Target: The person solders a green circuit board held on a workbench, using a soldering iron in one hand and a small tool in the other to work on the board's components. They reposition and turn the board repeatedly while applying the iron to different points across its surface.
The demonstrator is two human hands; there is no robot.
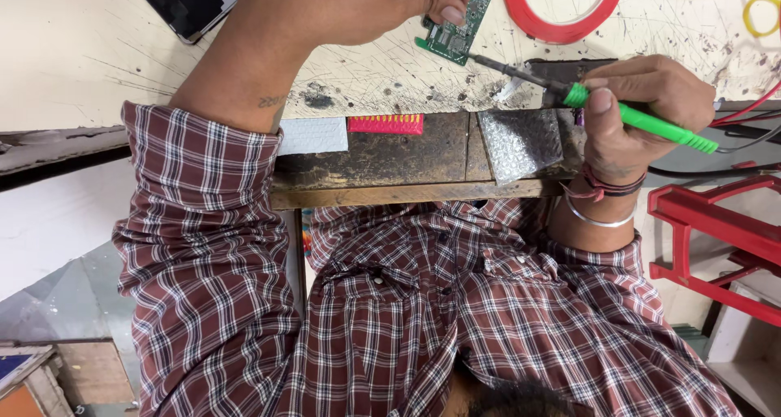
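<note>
While gripped, soldering iron [626, 112] lies crosswise, tip toward circuit board [460, 22]

Dark-screened phone [185, 0] at far left table edge, white padded pouch [312, 135] beside a pink-and-yellow packet [386, 124] on the near ledge, silver bubble pouch [521, 143] to their right

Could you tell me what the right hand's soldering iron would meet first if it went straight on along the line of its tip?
Probably the green circuit board pinched by the left hand; the soldering iron in the right hand points at its lower edge.
</note>
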